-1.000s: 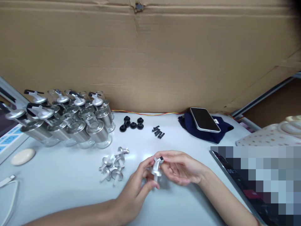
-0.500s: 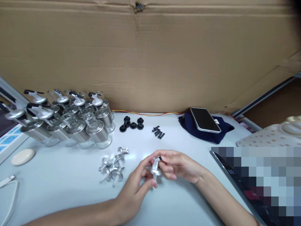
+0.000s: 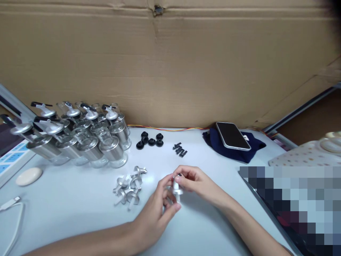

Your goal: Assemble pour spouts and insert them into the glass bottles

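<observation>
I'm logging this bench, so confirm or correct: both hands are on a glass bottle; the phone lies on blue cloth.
Not a bottle: the head view shows left hand and right hand on a silver spout. The phone lies on blue cloth.

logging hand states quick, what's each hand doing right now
Left hand: closed, holding a silver pourer by its lower part.
Right hand: closed on the pourer's top, at a small black piece.

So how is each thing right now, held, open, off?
Silver spout, held upright
Left hand, closed on it
Right hand, pinching its top
Loose spouts, lying piled
Black stoppers, lying clustered
Black strips, lying bunched
Bottles, standing, some topped with spouts, some not
Phone, lying face up, screen dark
Dark cloth, crumpled
White plug, unplugged
</observation>
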Available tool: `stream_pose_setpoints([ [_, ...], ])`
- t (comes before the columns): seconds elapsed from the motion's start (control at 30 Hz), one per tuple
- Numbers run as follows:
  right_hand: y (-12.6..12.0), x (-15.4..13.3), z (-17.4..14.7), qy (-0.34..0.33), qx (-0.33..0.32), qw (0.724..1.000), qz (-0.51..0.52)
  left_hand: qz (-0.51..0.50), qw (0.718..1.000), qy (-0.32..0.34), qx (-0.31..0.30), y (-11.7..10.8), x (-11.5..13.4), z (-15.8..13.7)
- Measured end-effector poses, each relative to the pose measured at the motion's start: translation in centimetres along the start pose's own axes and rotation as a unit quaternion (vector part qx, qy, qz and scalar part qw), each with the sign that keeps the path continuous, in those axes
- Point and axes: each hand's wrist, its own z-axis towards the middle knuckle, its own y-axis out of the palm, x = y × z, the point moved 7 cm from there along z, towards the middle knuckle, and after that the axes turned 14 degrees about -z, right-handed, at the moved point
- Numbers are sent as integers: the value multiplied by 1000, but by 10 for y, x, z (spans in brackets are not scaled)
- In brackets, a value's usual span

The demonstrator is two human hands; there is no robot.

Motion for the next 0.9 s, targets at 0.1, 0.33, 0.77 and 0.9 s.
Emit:
stream_pose_setpoints([
  [0.1,-8,-2,0,-5,47,999,-15,146,989,10,-24,-2,21,2],
  [0.33,-23,-1,-1,7,128,992,16,470,876,99,39,-43,85,54],
  [0.77,-23,0,-2,2,135,989,62,623,775,105,19,-55,71,138],
  [0.9,-29,-1,-3,12,175,983,48,591,796,125,28,-55,80,128],
])
